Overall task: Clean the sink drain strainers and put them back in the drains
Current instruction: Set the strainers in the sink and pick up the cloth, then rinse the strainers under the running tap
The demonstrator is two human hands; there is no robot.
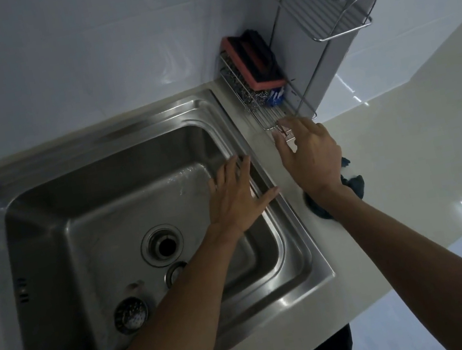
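Two empty straight-fingered grips: left grip over sink rim, right grip at wire rack.

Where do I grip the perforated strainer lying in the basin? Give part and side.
Pinch the strainer across its round rim, from above: it lies loose on the sink floor, perforated face up, rim exposed all round. The open left hand is nearer.
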